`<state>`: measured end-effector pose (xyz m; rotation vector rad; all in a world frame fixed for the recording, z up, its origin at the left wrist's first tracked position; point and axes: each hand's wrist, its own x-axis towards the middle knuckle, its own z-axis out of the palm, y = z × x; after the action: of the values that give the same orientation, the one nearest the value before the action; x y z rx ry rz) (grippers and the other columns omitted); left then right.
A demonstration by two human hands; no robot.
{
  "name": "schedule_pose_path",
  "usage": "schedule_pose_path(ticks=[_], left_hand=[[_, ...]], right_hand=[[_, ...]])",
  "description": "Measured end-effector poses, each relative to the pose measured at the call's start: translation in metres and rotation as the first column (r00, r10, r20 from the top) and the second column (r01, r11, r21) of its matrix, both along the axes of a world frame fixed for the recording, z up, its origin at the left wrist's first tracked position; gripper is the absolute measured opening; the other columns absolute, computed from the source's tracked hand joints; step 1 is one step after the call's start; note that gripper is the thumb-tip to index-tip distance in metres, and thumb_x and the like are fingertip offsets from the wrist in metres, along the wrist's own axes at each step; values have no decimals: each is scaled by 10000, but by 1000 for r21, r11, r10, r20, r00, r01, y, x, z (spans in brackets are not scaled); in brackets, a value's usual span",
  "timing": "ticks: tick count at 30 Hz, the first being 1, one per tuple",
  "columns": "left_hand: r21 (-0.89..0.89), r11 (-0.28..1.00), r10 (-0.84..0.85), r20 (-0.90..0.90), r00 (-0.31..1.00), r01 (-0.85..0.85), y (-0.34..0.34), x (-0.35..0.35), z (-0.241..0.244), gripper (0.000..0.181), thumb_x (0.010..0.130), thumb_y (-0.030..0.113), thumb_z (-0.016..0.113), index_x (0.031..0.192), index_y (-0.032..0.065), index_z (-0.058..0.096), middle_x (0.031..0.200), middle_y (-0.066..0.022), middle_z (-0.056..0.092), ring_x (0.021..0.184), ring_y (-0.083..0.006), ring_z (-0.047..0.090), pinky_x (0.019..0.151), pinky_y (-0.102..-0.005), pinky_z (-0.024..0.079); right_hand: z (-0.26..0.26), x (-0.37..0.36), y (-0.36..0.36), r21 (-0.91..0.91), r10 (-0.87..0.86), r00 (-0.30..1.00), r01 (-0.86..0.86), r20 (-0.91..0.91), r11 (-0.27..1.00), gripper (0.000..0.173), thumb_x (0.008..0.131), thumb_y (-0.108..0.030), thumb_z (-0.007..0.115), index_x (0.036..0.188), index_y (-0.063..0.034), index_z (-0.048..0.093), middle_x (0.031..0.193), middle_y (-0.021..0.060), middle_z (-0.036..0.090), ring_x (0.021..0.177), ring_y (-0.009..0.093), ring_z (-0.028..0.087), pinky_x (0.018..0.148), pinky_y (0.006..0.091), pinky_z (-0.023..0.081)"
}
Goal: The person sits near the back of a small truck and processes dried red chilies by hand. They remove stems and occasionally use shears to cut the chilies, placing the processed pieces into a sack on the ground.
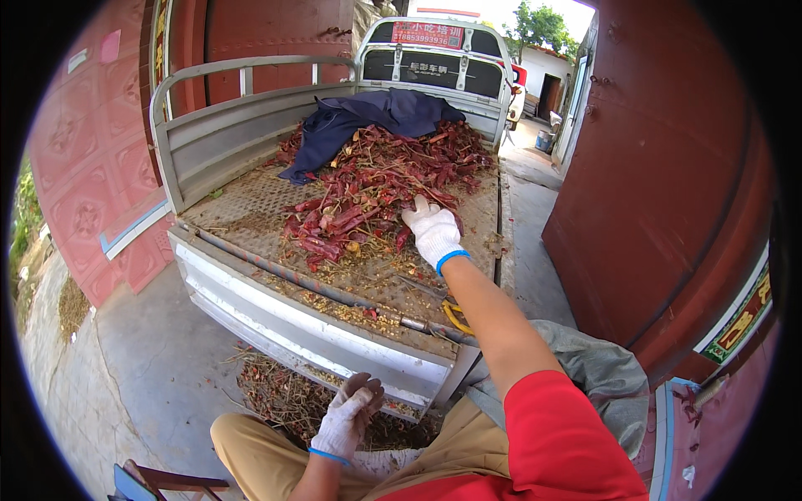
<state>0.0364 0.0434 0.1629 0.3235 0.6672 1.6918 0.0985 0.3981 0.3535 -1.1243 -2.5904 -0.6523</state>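
Note:
Dried red chilli peppers point(357, 206) lie in a loose heap on the metal truck bed point(244, 200). My right hand point(433, 230), in a white knit glove with a blue cuff, reaches onto the near right side of the heap; whether its fingers grip a pepper is hidden. A dark blue cloth point(376, 116) covers the heap's far part. Scissors with yellow handles point(457, 318) lie on the bed near its rear edge, partly behind my right forearm. My left hand point(351, 410), gloved too, hovers above my lap beside the lowered tailgate, fingers curled, its grip unclear.
Below the lowered tailgate point(301, 319) lies a pile of stems and pepper scraps point(282, 388). A grey-green sack point(595, 363) is at my right. Red metal doors point(664, 156) flank the truck, and a small chair point(175, 479) stands at lower left. Seeds litter the bed.

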Motion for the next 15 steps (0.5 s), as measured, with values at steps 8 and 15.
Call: schedule_pose_path(ticks=[8, 15], left_hand=[[-40, 998, -48, -7, 999, 47, 0, -1, -2, 403, 919, 152, 746, 1264, 7, 596, 1161, -143, 689, 1094, -282, 660, 1013, -465, 532], [-36, 997, -66, 15, 998, 66, -6, 1, -1, 382, 925, 164, 735, 1249, 8, 605, 1133, -140, 704, 1024, -284, 682, 988, -484, 548]], right_hand=[[46, 20, -17, -200, -15, 967, -38, -256, 979, 274, 915, -185, 651, 1173, -158, 738, 1240, 140, 669, 1149, 335, 647, 910, 448, 563], [40, 72, -30, -766, -271, 916, -60, -297, 640, 425, 815, -266, 760, 1169, -31, 756, 937, 140, 751, 803, 235, 692, 732, 374, 545]])
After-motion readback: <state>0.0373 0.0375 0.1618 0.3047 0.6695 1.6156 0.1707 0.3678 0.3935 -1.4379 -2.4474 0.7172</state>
